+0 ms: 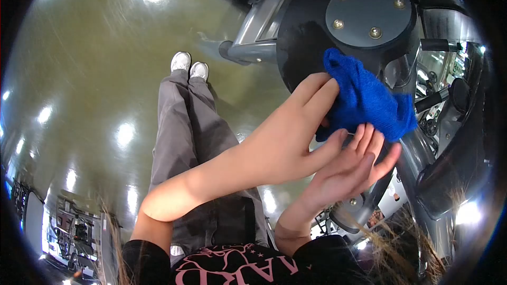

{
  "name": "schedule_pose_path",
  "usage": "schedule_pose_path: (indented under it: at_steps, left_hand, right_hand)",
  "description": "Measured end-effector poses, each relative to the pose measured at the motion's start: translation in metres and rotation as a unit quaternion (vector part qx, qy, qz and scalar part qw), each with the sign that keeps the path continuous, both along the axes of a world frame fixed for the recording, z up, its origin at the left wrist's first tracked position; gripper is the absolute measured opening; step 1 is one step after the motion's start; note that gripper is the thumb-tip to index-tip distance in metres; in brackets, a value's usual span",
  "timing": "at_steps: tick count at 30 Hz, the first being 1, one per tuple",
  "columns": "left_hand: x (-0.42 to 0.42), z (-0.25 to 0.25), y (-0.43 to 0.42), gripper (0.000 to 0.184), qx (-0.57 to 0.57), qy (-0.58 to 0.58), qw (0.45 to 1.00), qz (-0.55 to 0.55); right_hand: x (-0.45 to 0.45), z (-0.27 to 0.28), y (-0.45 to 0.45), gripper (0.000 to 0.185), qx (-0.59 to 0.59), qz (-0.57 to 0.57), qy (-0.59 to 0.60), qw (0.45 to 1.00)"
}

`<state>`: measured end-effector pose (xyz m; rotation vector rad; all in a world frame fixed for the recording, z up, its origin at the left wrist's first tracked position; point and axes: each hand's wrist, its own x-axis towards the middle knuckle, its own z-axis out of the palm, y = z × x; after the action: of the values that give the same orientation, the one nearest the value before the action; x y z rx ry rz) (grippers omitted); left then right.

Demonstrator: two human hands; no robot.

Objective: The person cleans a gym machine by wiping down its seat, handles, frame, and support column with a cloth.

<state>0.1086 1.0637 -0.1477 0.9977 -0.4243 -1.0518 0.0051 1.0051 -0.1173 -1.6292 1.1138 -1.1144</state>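
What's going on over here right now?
A person is handling a bunched blue cloth with both bare hands beside an exercise machine. The left hand has a grip on the cloth's left side; the right hand, loosely open, has its fingertips at the lower edge. The cloth overlaps the machine's black disc in view, but whether they touch is unclear.

Bright; light from above, judging by reflections. Floor [100, 68] glossy: big white glare at 11 o'clock, smaller spots at 9 and 8. Blown-out patch at 4. Left arm [232, 163] washed pale near elbow, 8 o'clock; right arm [298, 219] dimmer, 5. Hair [414, 245] soft at 4. Fisheye bend, black corners. Clutter [79, 232] at 8, perhaps machines, badly warped.
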Motion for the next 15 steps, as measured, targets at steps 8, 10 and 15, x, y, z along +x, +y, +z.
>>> schedule_pose_path:
  at_steps: [8, 10, 15]
  left_hand:
    - [-0.009, -0.028, -0.034, 0.049, -0.111, -0.255, 0.960, 0.021]
    - [-0.010, -0.025, -0.042, 0.052, -0.131, -0.234, 0.963, 0.021]
    - [-0.004, -0.024, -0.074, 0.052, -0.160, -0.289, 0.938, 0.109]
  right_hand:
    - [0.028, -0.019, -0.028, 0.062, -0.032, 0.094, 0.267, 0.959]
    - [0.035, -0.020, -0.045, 0.060, -0.038, 0.090, 0.271, 0.957]
    - [0.052, -0.020, -0.092, 0.054, -0.123, 0.111, 0.314, 0.935]
